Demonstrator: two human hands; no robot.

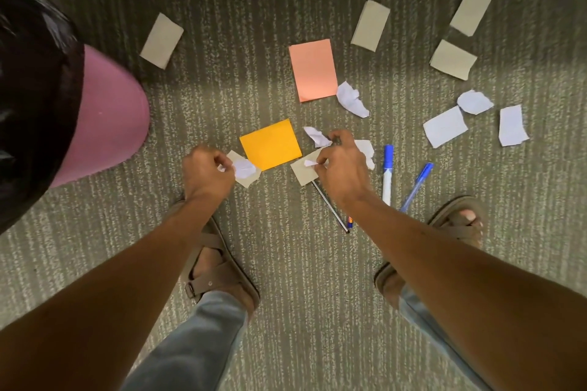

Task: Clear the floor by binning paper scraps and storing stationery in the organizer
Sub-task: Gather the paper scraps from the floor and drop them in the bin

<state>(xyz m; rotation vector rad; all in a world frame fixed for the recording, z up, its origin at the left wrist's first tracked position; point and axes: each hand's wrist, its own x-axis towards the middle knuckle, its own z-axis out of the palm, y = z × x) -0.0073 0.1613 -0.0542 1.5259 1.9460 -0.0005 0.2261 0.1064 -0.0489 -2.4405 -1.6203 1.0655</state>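
At left, pink bin [108,124], black liner [35,89]; contents hidden.

Floor: grey-green carpet [286,279] with pale ribbed stripes; a darker shadow band lies across its upper part.

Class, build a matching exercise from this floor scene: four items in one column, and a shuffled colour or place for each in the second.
Items:
1. Sticky pad beside the left hand
2. Bin
3. Marker
4. Sticky pad farther up the carpet

Descriptions:
A. pink
B. yellow
C. white with a blue cap
D. salmon

Pairs: 1-B, 2-A, 3-C, 4-D
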